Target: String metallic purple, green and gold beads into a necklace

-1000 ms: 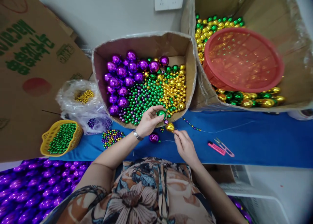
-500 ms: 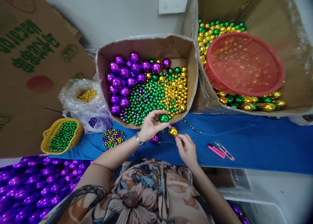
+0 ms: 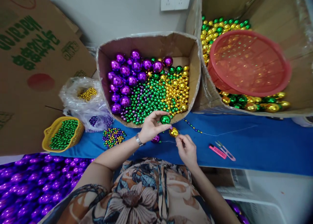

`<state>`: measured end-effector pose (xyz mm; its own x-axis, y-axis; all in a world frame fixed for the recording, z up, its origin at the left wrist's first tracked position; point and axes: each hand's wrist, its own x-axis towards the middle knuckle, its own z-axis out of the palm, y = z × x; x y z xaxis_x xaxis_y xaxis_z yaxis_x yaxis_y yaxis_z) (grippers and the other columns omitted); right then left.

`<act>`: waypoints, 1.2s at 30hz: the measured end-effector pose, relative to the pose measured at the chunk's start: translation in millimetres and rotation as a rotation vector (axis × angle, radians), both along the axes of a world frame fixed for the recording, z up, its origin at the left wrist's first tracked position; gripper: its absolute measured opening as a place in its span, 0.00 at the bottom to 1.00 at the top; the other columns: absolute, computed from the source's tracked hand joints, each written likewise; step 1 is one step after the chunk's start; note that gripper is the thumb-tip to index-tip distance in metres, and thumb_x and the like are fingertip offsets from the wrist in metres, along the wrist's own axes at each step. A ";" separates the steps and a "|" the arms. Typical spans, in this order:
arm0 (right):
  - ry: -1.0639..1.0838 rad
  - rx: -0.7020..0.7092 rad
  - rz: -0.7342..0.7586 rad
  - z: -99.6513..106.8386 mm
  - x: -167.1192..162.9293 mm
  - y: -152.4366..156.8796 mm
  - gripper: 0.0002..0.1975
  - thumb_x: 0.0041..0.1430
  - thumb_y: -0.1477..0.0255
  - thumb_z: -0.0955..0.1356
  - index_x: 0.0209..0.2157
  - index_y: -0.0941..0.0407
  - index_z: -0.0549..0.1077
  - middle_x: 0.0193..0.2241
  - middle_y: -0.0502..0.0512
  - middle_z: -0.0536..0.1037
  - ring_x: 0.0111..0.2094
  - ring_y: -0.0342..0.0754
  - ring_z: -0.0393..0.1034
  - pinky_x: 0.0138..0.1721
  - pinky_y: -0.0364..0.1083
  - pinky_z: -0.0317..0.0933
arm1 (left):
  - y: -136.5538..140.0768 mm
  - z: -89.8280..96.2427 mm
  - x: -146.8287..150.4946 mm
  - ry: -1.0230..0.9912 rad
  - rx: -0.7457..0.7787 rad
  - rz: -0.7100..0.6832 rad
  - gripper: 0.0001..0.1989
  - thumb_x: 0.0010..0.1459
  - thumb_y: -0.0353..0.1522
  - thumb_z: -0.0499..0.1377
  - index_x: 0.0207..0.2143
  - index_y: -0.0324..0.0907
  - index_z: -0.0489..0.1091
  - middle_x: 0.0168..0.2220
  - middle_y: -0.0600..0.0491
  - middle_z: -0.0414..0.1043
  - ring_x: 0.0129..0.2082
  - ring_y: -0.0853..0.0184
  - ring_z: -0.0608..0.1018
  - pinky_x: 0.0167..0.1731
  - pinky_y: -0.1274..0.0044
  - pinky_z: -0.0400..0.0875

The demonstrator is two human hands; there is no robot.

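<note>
My left hand [image 3: 152, 126] is closed round a shiny green ball bead [image 3: 165, 119], just in front of the cardboard box of beads. A small purple bead [image 3: 171, 127] shows at my left thumb tip, next to a large gold ball bead [image 3: 173, 132]. My right hand [image 3: 186, 149] is pinched beside that gold bead, its fingertips at the thread; exactly what they grip is too small to make out. Below my left hand, a purple ball bead [image 3: 156, 139] lies on the blue cloth, with thin thread running from it toward my right hand.
The cardboard box [image 3: 149, 38] holds purple, green and gold beads. A larger box at right contains a red basin [image 3: 249, 62]. Thread snips [image 3: 226, 151] and a pink cutter [image 3: 217, 151] lie on the blue cloth [image 3: 264, 152]. A yellow basket [image 3: 79, 136] and a bead pile [image 3: 113, 137] are left.
The view has shifted slightly. Both hands keep nearly the same pose, with the green and gold beads still between them.
</note>
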<state>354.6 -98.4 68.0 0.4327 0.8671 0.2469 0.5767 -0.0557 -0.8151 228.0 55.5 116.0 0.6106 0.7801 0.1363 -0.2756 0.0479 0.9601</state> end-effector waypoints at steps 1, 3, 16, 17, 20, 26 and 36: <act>-0.004 0.003 -0.006 0.4 -0.2 0.0 0.08 0.66 0.69 0.63 0.37 0.55 0.73 0.29 0.51 0.73 0.31 0.43 0.69 0.32 0.42 0.61 | -0.3 -0.2 0.1 0.005 -0.017 -0.001 0.22 0.47 0.31 0.71 0.44 0.41 0.70 0.46 0.48 0.76 0.43 0.67 0.80 0.43 0.76 0.76; -0.009 0.006 -0.012 0.7 0.0 -0.2 0.08 0.66 0.69 0.63 0.37 0.54 0.73 0.30 0.52 0.73 0.32 0.44 0.70 0.34 0.43 0.63 | -0.5 -1.1 0.2 0.026 -0.031 0.004 0.22 0.47 0.31 0.71 0.44 0.41 0.70 0.46 0.48 0.76 0.43 0.67 0.80 0.42 0.76 0.76; 0.729 -0.008 0.046 -24.2 -2.0 5.1 0.20 0.61 0.61 0.67 0.53 0.50 0.65 0.33 0.48 0.73 0.34 0.44 0.77 0.39 0.45 0.72 | 14.0 -1.9 8.0 0.121 0.116 -0.157 0.21 0.58 0.41 0.62 0.51 0.42 0.68 0.50 0.45 0.74 0.48 0.63 0.77 0.44 0.73 0.74; 0.745 0.010 0.034 -23.5 -0.7 5.5 0.20 0.61 0.61 0.68 0.52 0.50 0.65 0.33 0.47 0.73 0.33 0.43 0.77 0.39 0.45 0.72 | 21.2 -0.2 11.2 0.142 0.160 -0.172 0.20 0.63 0.43 0.57 0.53 0.42 0.67 0.51 0.44 0.73 0.50 0.63 0.76 0.45 0.72 0.73; 0.753 0.047 -0.012 -21.2 4.6 4.3 0.19 0.60 0.61 0.69 0.51 0.50 0.66 0.33 0.48 0.74 0.33 0.43 0.77 0.37 0.45 0.72 | 50.8 2.8 28.4 0.389 0.463 -0.072 0.20 0.68 0.41 0.48 0.53 0.40 0.67 0.51 0.43 0.73 0.51 0.61 0.75 0.47 0.68 0.71; 0.705 0.074 -0.048 -18.4 10.9 -0.7 0.19 0.60 0.62 0.69 0.50 0.50 0.67 0.32 0.48 0.74 0.32 0.44 0.76 0.36 0.45 0.72 | 85.9 -3.3 74.4 1.209 1.233 -0.141 0.11 0.63 0.27 0.51 0.40 0.35 0.73 0.42 0.39 0.72 0.47 0.53 0.71 0.43 0.64 0.66; 0.706 0.083 -0.047 -22.3 13.1 -6.5 0.19 0.60 0.63 0.69 0.51 0.51 0.66 0.32 0.48 0.73 0.32 0.43 0.75 0.36 0.45 0.71 | 88.0 -13.0 78.1 0.894 0.966 -0.093 0.11 0.57 0.23 0.54 0.39 0.35 0.74 0.40 0.42 0.73 0.42 0.60 0.75 0.44 0.69 0.69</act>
